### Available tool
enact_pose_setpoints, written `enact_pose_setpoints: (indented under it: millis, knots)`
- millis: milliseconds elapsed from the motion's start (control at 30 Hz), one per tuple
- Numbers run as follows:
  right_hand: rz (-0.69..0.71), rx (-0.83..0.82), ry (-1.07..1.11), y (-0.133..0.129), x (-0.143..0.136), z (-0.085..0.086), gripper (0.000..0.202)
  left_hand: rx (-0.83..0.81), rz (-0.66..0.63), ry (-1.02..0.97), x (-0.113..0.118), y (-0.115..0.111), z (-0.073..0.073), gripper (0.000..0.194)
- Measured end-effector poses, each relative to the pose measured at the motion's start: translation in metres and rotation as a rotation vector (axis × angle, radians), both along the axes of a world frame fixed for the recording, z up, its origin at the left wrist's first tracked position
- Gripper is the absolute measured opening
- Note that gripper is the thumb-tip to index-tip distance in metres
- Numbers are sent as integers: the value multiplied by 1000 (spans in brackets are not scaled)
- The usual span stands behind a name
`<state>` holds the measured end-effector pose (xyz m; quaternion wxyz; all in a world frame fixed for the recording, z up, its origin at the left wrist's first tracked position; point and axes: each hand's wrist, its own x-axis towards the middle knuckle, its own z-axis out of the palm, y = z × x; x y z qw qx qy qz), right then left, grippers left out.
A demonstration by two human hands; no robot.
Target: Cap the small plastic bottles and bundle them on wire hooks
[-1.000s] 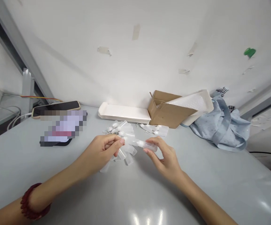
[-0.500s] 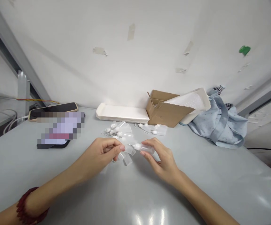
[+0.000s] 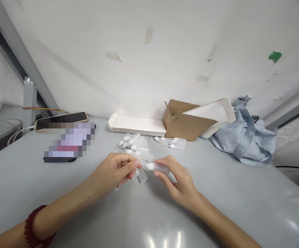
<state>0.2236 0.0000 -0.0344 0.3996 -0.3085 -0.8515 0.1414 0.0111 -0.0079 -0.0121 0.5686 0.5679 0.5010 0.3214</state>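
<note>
Between thumb and fingers, my right hand (image 3: 177, 179) holds a small clear bottle (image 3: 160, 168) on its side, its white neck and thin tip pointing left. My left hand (image 3: 123, 168) is pinched at that tip; whatever small part it grips is too tiny to make out. Behind and beneath the hands lies a pile of clear bottles (image 3: 136, 139) with white caps, partly hidden by my left hand. A smaller group of similar bottles (image 3: 179, 144) rests to the right of the pile.
A white tray stack (image 3: 139, 124) stands against the wall beside an open cardboard box (image 3: 190, 126) holding bubble wrap. At the right is a light blue cloth bag (image 3: 250, 137). Two phones, a black one (image 3: 66, 118) and a pixelated one (image 3: 73, 141), lie at the left.
My left hand has closed in on the bottle's tip, where a small gap showed before. My right hand still holds the bottle. The whole view has shifted slightly.
</note>
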Motion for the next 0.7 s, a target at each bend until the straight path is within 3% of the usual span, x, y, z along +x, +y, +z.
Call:
enact_pose_setpoints:
  millis: [700]
  knots:
    - [4, 14, -3, -4, -3, -4, 19, 7, 35, 43, 4, -4, -1, 28]
